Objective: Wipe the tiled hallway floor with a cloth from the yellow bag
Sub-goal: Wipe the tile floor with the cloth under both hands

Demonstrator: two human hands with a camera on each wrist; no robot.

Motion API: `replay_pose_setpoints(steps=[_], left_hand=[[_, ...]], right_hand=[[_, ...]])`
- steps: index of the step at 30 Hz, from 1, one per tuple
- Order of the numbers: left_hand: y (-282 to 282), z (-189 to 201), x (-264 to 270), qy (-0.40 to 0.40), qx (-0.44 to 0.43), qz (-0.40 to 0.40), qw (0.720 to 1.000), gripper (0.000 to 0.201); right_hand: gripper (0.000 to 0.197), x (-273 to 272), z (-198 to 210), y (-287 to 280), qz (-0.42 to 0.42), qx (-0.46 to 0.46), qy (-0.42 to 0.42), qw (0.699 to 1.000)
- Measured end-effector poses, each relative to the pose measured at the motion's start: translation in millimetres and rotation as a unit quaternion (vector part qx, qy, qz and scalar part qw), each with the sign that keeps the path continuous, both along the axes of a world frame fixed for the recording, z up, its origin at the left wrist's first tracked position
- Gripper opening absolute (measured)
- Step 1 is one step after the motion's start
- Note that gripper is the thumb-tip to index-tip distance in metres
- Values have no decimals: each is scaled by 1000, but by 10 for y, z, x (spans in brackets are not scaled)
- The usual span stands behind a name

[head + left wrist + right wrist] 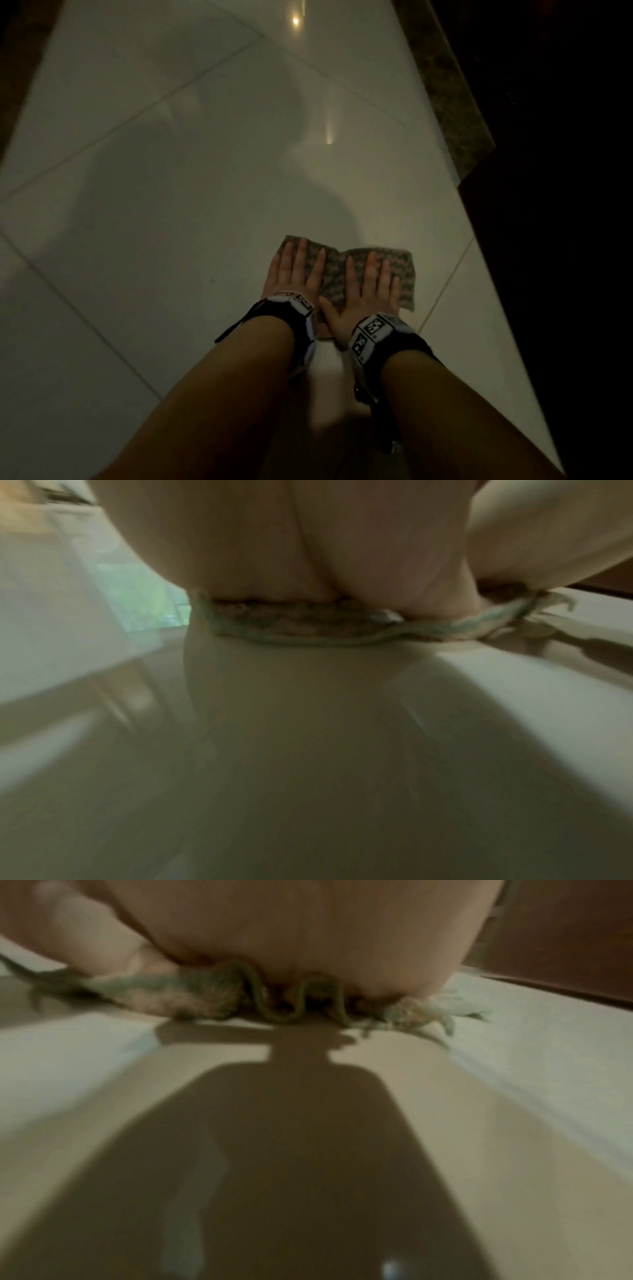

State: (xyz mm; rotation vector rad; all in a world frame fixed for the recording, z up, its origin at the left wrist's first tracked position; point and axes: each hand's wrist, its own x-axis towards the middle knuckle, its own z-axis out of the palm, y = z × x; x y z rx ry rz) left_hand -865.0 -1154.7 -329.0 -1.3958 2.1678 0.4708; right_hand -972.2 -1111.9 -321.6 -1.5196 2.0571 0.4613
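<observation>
A patterned green-and-pink cloth (337, 272) lies flat on the glossy white tiled floor (171, 205). Both my hands press down on it side by side with fingers straight. My left hand (298, 270) covers the cloth's left part, my right hand (371, 291) its right part. From the left wrist, the palm (308, 547) sits on the cloth's edge (308, 631). Seen from the right wrist, the palm (308, 928) weighs on the rumpled hem (212, 999). No yellow bag is in view.
A speckled stone skirting (445, 85) and a dark wall or doorway (565, 171) run along the right side. Grout lines cross the floor diagonally. My shadow falls over the tiles ahead and to the left, with lamp reflections (295, 21) farther off.
</observation>
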Motion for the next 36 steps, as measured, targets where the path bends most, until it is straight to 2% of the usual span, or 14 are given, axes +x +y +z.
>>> replay_pose_setpoints(steps=[3, 11, 16, 22, 26, 30, 36], left_hand=[[-17, 23, 477, -12, 12, 29, 999, 117], [-328, 144, 2004, -83, 21, 154, 984, 125], [-413, 112, 2370, -82, 10, 187, 979, 124], [-439, 48, 2480, -91, 5, 192, 977, 127], [-381, 44, 2373, -79, -31, 208, 974, 127], [-226, 71, 2022, -67, -15, 216, 974, 127], [-147, 104, 1210, -41, 11, 175, 984, 133]], right_hand=[[87, 412, 16, -75, 31, -9, -17, 999], [88, 1786, -80, -653, 164, -80, -90, 979], [86, 2214, -110, -845, 201, -87, -79, 973], [86, 2271, -67, -868, 209, -82, -92, 970], [85, 2141, -97, -839, 212, -101, -102, 967], [85, 1815, -149, -694, 190, -115, -100, 970], [86, 975, -124, -526, 145, -96, -59, 983]])
